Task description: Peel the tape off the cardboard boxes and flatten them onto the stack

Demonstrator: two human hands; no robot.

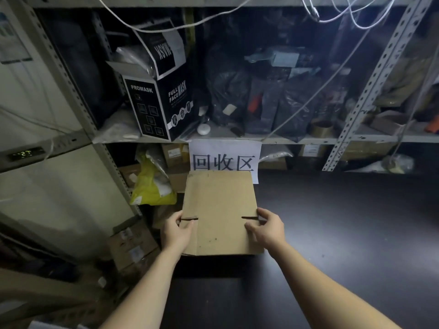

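A flattened brown cardboard box (219, 205) is held out in front of me, above the dark floor and below the shelf's paper sign. My left hand (177, 230) grips its left edge by a slit, thumb on top. My right hand (267, 227) grips the right edge by the opposite slit, thumb on the face. No tape shows on the side facing me. The box's underside is hidden.
A metal shelf rack (351, 138) stands ahead, packed with dark bags and a black mask box (156, 103). A white paper sign (224, 160) hangs from the shelf edge. Cardboard boxes (133, 245) and a yellow bag (152, 186) lie at the left. Dark floor (344, 222) stretches right.
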